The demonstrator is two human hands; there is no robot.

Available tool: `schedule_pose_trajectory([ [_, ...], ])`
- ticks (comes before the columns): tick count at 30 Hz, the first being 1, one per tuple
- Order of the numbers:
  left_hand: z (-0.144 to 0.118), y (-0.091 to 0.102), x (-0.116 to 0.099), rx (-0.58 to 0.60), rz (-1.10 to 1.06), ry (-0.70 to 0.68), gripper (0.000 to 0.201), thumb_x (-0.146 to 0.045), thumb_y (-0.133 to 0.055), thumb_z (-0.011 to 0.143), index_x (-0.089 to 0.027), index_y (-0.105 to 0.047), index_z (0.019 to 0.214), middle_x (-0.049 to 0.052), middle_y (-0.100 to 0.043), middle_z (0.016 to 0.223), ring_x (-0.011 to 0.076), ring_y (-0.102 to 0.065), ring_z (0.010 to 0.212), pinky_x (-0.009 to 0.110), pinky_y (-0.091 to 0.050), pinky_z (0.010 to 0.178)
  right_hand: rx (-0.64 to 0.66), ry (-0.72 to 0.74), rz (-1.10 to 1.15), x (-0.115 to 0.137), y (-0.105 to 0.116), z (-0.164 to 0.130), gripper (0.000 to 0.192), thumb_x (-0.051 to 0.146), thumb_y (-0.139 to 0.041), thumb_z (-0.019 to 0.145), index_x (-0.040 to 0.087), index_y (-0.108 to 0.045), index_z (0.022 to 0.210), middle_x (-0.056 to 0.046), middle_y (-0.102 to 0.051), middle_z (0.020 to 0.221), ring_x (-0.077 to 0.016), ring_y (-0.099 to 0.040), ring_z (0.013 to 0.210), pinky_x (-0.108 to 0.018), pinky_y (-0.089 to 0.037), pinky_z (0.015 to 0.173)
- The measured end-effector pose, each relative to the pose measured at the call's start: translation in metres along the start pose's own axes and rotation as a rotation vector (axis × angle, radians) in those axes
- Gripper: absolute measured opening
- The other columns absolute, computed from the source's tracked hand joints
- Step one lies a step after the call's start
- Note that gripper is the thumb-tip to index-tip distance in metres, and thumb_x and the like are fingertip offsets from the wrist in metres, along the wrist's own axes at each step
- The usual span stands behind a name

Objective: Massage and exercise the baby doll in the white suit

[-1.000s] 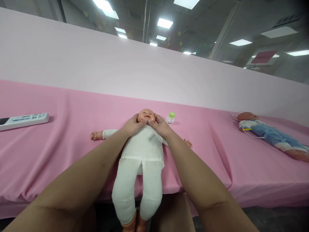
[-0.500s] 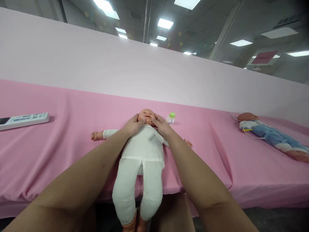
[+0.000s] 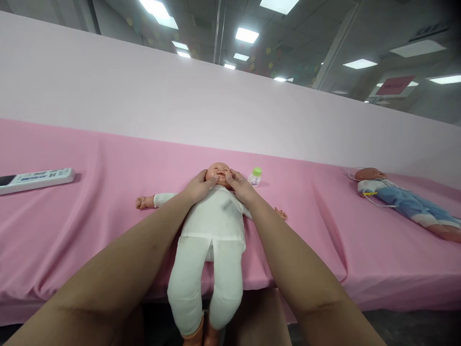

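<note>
— Fingers (image 3: 212, 179) of both hands are laid against the cheeks of a plastic baby doll in a white cloth suit (image 3: 211, 226); how are they held?

— Those of the left hand (image 3: 199, 187) are kept close together and curled at the doll's cheek, thumb tip pressed near the mouth. Those of the right hand (image 3: 242, 188) are likewise kept together, thumb set against the other cheek. Nothing is gripped; the face is only touched from both sides.

— And what is seen around them, biggest first?

— A long table draped in pink cloth (image 3: 72, 221) is spread across the view. The white-suited doll is laid on its back at the middle of it, arms out, legs hung over the near edge. A second baby doll in blue clothes (image 3: 403, 202) is laid well apart to the right (thin white cords are looped about its chest). A white remote control (image 3: 36, 180) is placed far left. A small white bottle with a green cap (image 3: 255, 177) is stood just beside the right hand.
</note>
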State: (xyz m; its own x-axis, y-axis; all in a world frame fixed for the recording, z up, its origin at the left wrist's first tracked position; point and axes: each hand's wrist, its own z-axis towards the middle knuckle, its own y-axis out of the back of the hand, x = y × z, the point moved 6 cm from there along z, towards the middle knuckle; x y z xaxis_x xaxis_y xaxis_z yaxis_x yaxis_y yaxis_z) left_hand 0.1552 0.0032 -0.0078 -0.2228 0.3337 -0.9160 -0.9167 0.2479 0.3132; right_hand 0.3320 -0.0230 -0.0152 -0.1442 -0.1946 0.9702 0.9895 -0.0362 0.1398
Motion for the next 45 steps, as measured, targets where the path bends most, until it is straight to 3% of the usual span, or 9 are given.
schedule_pose_trajectory([
  [5, -0.001, 0.001, -0.001, -0.015, 0.018, 0.013, 0.062, -0.063, -0.060, 0.081, -0.024, -0.056, 0.129, 0.008, -0.065, 0.131, 0.0302, -0.061, 0.117, 0.036, -0.047, 0.093, -0.038, -0.002, -0.096, -0.005, 0.005, 0.004, 0.083, 0.065, -0.063, 0.081, 0.026, -0.036, 0.149, -0.006, -0.046, 0.149, -0.0248, -0.048, 0.132, -0.041, -0.038, 0.112],
  [10, -0.001, 0.002, -0.002, -0.014, 0.040, 0.018, 0.063, -0.064, -0.059, 0.081, -0.024, -0.056, 0.130, 0.008, -0.065, 0.130, 0.0305, -0.061, 0.117, 0.037, -0.047, 0.093, -0.029, -0.012, -0.099, -0.006, 0.004, 0.003, 0.087, 0.067, -0.063, 0.080, 0.024, -0.034, 0.150, -0.008, -0.047, 0.148, -0.0248, -0.051, 0.130, -0.040, -0.042, 0.108],
  [21, -0.002, 0.001, -0.003, -0.013, 0.023, 0.025, 0.065, -0.064, -0.061, 0.079, -0.024, -0.056, 0.130, 0.008, -0.064, 0.131, 0.0306, -0.061, 0.117, 0.037, -0.048, 0.092, -0.039, -0.015, -0.096, -0.010, 0.005, 0.005, 0.082, 0.065, -0.063, 0.081, 0.028, -0.037, 0.148, -0.006, -0.049, 0.146, -0.0250, -0.052, 0.129, -0.043, -0.039, 0.111],
  [26, -0.001, 0.003, -0.001, -0.023, 0.040, 0.024, 0.063, -0.063, -0.061, 0.080, -0.025, -0.057, 0.129, 0.007, -0.065, 0.129, 0.0310, -0.061, 0.116, 0.037, -0.048, 0.093, -0.025, -0.023, -0.076, -0.011, 0.004, 0.007, 0.085, 0.065, -0.065, 0.079, 0.027, -0.034, 0.149, -0.008, -0.051, 0.144, -0.0251, -0.056, 0.124, -0.042, -0.044, 0.106],
  [33, -0.003, 0.002, -0.004, -0.016, 0.034, 0.035, 0.065, -0.063, -0.062, 0.079, -0.024, -0.055, 0.130, 0.008, -0.064, 0.131, 0.0307, -0.061, 0.116, 0.037, -0.048, 0.092, -0.040, -0.001, -0.090, -0.012, 0.005, 0.008, 0.082, 0.065, -0.064, 0.080, 0.028, -0.038, 0.148, -0.007, -0.049, 0.145, -0.0249, -0.051, 0.130, -0.043, -0.038, 0.111],
  [45, -0.005, 0.002, -0.006, -0.008, 0.057, 0.042, 0.068, -0.065, -0.061, 0.079, -0.024, -0.053, 0.132, 0.008, -0.063, 0.133, 0.0286, -0.061, 0.117, 0.035, -0.049, 0.093, -0.039, 0.002, -0.111, -0.012, 0.006, 0.007, 0.078, 0.063, -0.062, 0.082, 0.028, -0.037, 0.148, -0.006, -0.050, 0.146, -0.0253, -0.052, 0.129, -0.041, -0.040, 0.110],
])
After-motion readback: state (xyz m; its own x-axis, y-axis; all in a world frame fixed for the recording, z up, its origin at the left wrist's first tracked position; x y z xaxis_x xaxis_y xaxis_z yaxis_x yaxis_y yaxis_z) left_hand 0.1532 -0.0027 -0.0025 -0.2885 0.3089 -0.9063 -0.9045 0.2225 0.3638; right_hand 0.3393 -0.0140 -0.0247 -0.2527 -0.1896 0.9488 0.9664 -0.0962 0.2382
